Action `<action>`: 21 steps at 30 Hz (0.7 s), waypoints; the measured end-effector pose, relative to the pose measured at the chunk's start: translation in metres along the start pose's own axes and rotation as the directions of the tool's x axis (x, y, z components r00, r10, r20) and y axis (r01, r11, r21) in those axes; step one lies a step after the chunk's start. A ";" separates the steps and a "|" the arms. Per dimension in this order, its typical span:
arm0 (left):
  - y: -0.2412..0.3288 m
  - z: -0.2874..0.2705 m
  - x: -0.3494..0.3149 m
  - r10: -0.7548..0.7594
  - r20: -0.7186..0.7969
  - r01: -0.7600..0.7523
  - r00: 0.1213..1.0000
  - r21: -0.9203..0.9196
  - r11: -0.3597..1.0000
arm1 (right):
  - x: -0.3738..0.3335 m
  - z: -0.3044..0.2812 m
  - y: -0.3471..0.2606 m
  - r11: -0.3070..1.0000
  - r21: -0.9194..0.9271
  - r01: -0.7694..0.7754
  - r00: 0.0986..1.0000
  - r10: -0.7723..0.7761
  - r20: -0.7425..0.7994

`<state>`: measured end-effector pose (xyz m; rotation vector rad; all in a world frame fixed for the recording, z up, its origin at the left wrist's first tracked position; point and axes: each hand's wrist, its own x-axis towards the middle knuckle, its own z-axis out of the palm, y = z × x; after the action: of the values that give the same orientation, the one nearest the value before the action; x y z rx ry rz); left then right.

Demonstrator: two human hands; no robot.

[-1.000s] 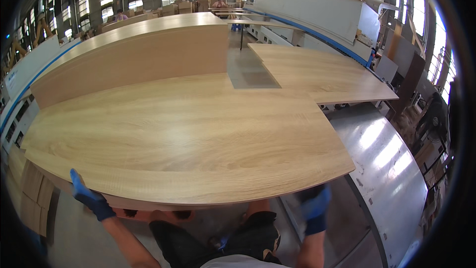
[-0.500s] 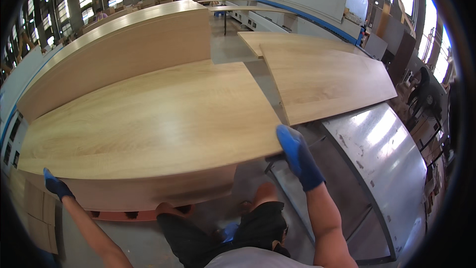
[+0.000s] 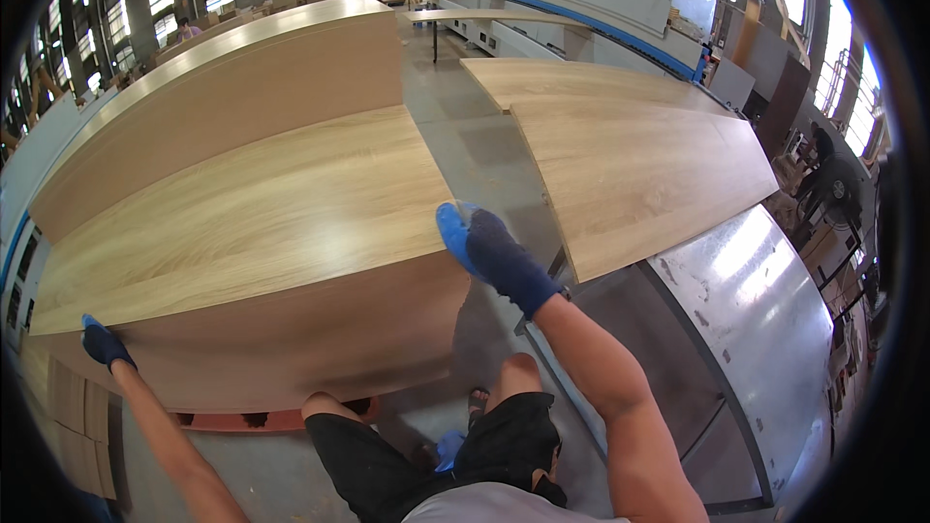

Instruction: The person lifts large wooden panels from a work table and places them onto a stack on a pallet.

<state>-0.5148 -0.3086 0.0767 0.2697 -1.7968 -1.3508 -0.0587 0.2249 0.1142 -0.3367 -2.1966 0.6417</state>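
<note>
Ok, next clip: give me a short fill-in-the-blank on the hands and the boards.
1. Both hands wear ____ gloves.
2. The right hand rests on the near right corner of the top ____ of the stack.
3. The left hand grips the stack's near ____ corner.
4. Right of the stack, another board lies partly over a ____ table.

Missing words: blue; board; left; metal

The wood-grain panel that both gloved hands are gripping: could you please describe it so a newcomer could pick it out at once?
Start at the tall stack of boards filling the left of the view. In front of it lies the wood-grain panel, the left hand on its near left corner and the right hand on its right edge. Unlike the similar board on the metal table, it is the only one held.
</note>
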 end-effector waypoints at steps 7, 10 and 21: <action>0.009 -0.004 0.004 -0.095 0.050 0.093 0.994 0.041 0.995 | 0.000 -0.003 -0.025 0.984 -0.042 -0.173 0.985 0.174 0.015; -0.003 -0.004 -0.007 0.013 0.105 0.019 0.994 -0.299 0.954 | -0.021 -0.017 -0.018 0.792 0.532 -0.300 0.953 0.277 0.125; 0.075 -0.080 -0.426 -0.262 0.902 0.613 0.343 -0.004 0.790 | -0.167 -0.108 0.110 -0.191 0.978 0.085 0.768 0.638 0.058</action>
<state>-0.1714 -0.0722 -0.0648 -0.2213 -2.3187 -2.5361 0.1342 0.2804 0.0075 -0.1207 -0.4690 2.0666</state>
